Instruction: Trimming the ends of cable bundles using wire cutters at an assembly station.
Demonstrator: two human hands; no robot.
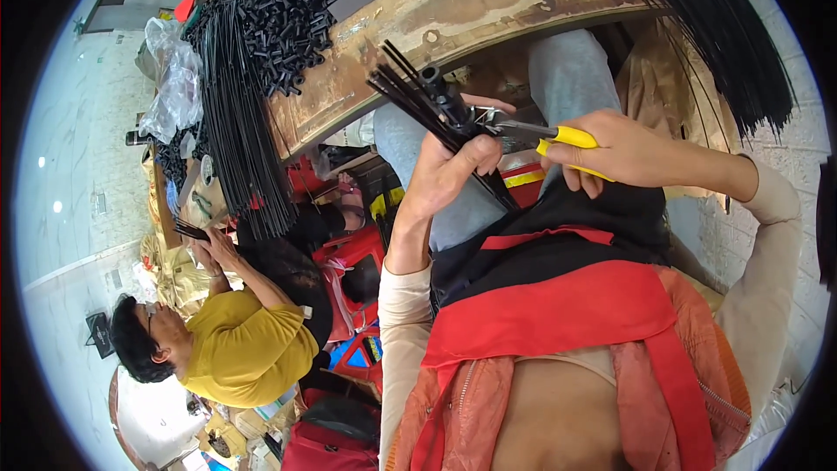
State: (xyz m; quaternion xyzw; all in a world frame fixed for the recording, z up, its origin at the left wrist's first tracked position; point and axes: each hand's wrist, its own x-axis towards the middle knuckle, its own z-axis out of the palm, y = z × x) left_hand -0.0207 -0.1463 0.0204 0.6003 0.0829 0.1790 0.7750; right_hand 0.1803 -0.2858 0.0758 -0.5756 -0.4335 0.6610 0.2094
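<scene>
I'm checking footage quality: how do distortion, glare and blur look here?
Head view throughout: fisheye distortion bows the edge of the workbench, and the corners go black; white glare spots dot the pale surface at left; highlights catch the clear plastic bag; left hand and right hand show no obvious motion blur.

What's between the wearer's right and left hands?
Yellow-handled pliers, held in the right hand, their metal nose pointing toward the left hand; shown in the head view.
</scene>
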